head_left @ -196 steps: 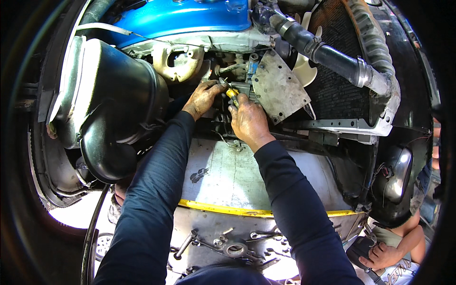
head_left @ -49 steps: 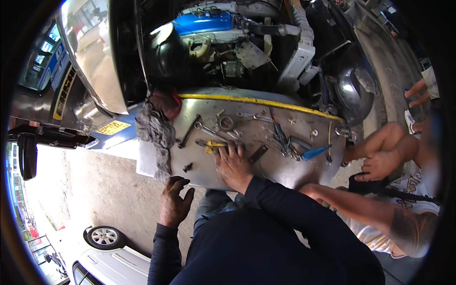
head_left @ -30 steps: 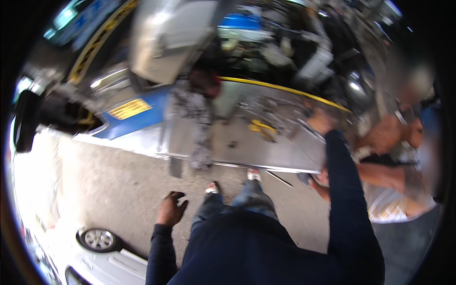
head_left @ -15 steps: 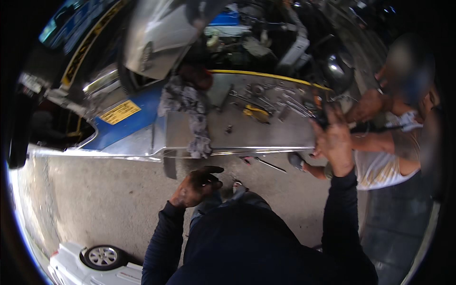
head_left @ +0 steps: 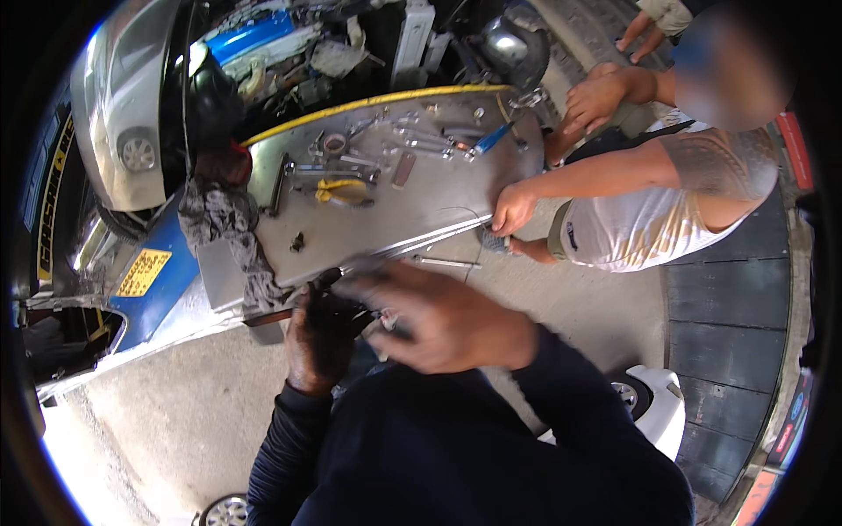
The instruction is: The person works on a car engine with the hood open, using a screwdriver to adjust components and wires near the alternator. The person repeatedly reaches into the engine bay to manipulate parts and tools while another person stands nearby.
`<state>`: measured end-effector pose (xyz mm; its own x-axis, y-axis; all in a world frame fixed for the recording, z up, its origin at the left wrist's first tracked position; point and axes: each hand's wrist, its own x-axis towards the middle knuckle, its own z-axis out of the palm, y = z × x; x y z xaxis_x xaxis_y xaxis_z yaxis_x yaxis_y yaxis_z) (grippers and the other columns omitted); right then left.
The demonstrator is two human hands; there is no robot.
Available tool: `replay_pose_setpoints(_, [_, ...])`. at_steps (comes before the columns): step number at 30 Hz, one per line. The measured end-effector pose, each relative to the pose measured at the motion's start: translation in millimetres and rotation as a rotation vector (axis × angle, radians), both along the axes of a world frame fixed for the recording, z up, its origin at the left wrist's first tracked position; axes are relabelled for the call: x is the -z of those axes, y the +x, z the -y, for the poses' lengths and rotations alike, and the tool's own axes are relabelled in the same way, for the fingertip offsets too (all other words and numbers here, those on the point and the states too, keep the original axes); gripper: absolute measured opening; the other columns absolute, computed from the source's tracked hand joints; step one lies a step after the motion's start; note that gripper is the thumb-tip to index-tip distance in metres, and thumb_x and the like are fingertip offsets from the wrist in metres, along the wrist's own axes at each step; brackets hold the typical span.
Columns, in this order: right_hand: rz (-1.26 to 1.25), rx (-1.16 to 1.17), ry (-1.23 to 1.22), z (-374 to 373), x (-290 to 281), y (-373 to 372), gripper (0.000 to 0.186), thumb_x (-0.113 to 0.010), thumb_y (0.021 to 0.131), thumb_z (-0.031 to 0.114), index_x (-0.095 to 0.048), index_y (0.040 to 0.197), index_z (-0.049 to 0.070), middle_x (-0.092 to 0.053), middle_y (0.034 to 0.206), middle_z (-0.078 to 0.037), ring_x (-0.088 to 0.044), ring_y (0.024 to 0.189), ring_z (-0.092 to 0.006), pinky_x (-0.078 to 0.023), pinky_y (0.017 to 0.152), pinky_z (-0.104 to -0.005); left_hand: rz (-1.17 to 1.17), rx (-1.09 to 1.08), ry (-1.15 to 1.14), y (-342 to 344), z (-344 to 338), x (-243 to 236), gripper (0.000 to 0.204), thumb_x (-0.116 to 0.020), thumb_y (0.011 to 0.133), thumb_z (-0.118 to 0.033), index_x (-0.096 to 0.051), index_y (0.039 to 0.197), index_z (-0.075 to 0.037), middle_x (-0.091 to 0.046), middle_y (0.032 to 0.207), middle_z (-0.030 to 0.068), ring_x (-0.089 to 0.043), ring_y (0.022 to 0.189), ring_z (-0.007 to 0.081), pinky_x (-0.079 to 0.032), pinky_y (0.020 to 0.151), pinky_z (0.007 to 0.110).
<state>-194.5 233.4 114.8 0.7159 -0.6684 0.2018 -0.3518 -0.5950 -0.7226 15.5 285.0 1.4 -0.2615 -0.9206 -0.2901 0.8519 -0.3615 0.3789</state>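
My left hand [head_left: 317,344] is closed around something dark in front of my body, just below the near edge of a grey metal panel [head_left: 430,206]. My right hand [head_left: 447,323] reaches across to it, smeared by motion, so its fingers are hard to read. A small dark object [head_left: 344,309] shows between the two hands; its kind is not clear. On the panel lie yellow-handled pliers [head_left: 344,193], several wrenches [head_left: 425,143], a ring-shaped roll [head_left: 335,144] and a blue-handled screwdriver [head_left: 493,138]. A dirty grey rag [head_left: 230,232] drapes over the panel's left part.
A co-worker's hand [head_left: 513,209] is by the panel's right edge, with a thin wire near it. An open engine bay [head_left: 324,66] lies beyond the yellow-edged panel. A long metal tool [head_left: 447,262] rests on the floor. Part of a white car [head_left: 658,408] stands behind at right.
My right hand has swung left from the panel's right end to my left hand. My view has turned, and the co-worker's arm now shows more fully. The blue-handled screwdriver has come into sight.
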Motion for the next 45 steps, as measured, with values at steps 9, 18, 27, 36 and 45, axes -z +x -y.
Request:
replay_pose_setpoints(9, [-0.73,0.08,1.077,72.2,200.1,-87.5,0.06,-0.056,0.1,0.054,-0.055,0.131,0.002,-0.068,0.113,-0.013,-0.071,0.093,-0.0225,-0.062,0.067,-0.0367,0.521,-0.06,-0.098,67.4,-64.9,-91.0,0.037,-0.066,0.097,-0.032,-0.06,0.103,0.004,-0.066,0.069,0.0192,-0.066,0.057,0.0343,-0.057,0.057,0.049])
replay_pose_setpoints(18, [0.768,1.454,2.09,11.7,493.4,86.4,0.021,-0.059,0.09,0.012,-0.055,0.111,0.007,-0.058,0.099,-0.016,-0.065,0.08,-0.032,-0.06,0.074,-0.0476,0.64,-0.132,-0.445,73.1,-114.4,-175.5,0.037,-0.073,0.087,-0.013,-0.058,0.112,0.012,-0.067,0.071,0.026,-0.068,0.055,0.0335,-0.055,0.051,0.042])
replay_pose_setpoints(27, [0.958,1.378,2.048,-0.7,502.7,-18.3,0.031,-0.077,0.083,0.014,-0.058,0.104,0.002,-0.06,0.078,-0.007,-0.062,0.071,-0.022,-0.055,0.068,-0.0351,1.049,-0.464,-0.542,253.2,-336.8,-295.0,0.027,-0.064,0.097,-0.019,-0.057,0.08,0.0,-0.059,0.048,0.0064,-0.058,0.035,0.0177,-0.047,0.034,0.03])
replay_pose_setpoints(36, [0.252,0.931,2.131,-78.0,419.8,138.9,0.026,-0.044,0.104,0.017,-0.045,0.078,0.013,-0.035,0.057,0.003,-0.031,0.045,-0.0113,-0.029,0.047,-0.0274,1.492,-1.375,0.173,472.7,-582.6,-297.9,0.036,-0.056,0.101,-0.044,-0.059,0.106,-0.008,-0.055,0.07,0.0007,-0.05,0.052,0.0145,-0.047,0.054,0.03])
replay_pose_setpoints(45, [0.187,0.022,2.031,-177.0,183.3,417.6,0.021,-0.041,0.106,0.018,-0.052,0.088,0.014,-0.038,0.062,0.004,-0.032,0.048,-0.0075,-0.03,0.048,-0.0256,0.587,-0.644,0.669,544.1,-585.1,-17.2,0.023,-0.061,0.101,-0.012,-0.064,0.122,-0.001,-0.066,0.083,0.0091,-0.066,0.068,0.0227,-0.057,0.063,0.041])
